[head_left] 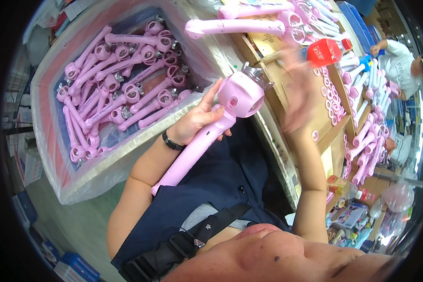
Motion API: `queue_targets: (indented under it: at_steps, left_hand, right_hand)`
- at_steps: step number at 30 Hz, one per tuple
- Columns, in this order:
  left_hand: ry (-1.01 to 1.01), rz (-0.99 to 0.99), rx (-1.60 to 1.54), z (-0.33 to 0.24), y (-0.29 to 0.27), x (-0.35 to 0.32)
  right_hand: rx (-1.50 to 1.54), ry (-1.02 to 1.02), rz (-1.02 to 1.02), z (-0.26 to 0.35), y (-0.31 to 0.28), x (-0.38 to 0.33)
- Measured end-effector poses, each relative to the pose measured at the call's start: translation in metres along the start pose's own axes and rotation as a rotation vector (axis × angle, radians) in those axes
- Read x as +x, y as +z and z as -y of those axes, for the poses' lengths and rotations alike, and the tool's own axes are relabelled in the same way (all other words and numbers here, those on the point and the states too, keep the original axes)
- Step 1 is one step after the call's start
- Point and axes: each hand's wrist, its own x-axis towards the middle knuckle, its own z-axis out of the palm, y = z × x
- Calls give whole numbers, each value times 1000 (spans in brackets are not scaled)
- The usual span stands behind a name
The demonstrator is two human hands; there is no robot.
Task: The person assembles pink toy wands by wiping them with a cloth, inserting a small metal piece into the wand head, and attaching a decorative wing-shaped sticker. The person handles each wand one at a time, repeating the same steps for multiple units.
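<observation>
My left hand [199, 115] is wrapped round the neck of a pink long-handled plastic device [190, 152]. Its round, hollow head has a metal fitting at the tip, and the handle slants down against my dark clothing. My right hand [298, 91] is raised over a cardboard tray [279, 77], smeared by motion, so its fingers cannot be made out. Beside it in the tray lie many small pink rings [331, 101]. A red package [323, 51] sits just past the right fingertips.
On the left, a plastic-lined bin [117, 167] holds a heap of similar pink devices [122, 70]. More pink devices [239, 27] lie at the table's far side, with further pink handles [369, 145] to the right. A clear bottle [343, 187] lies nearby. Another person [399, 66] works at far right.
</observation>
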Motion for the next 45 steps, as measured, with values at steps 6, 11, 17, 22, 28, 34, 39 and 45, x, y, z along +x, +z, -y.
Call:
queue_targets:
  at_steps: [6, 11, 17, 22, 28, 34, 39, 45]
  left_hand:
    - [-103, 77, 48, 7, 22, -7]
    - [-73, 70, -3, 16, 29, -17]
    - [-98, 118, -98, 23, 38, -19]
    - [-90, 134, -26, 23, 39, -20]
    - [-56, 101, 12, 27, 42, -20]
    - [-199, 15, 281, 24, 62, -27]
    - [-164, 29, 222, 19, 68, -28]
    - [-158, 62, 173, 31, 62, -26]
  right_hand:
    - [-856, -109, 251, 3, 15, -62]
    - [-590, -601, 328, 33, 16, -66]
    - [-624, -162, 75, 41, 15, -80]
    - [-519, -356, 149, 40, 17, -89]
    - [-502, -443, -21, 54, 34, -112]
    - [-418, 211, -86, 39, 17, -115]
    - [37, 445, -300, 55, 55, -156]
    - [811, 620, -725, 84, 67, -173]
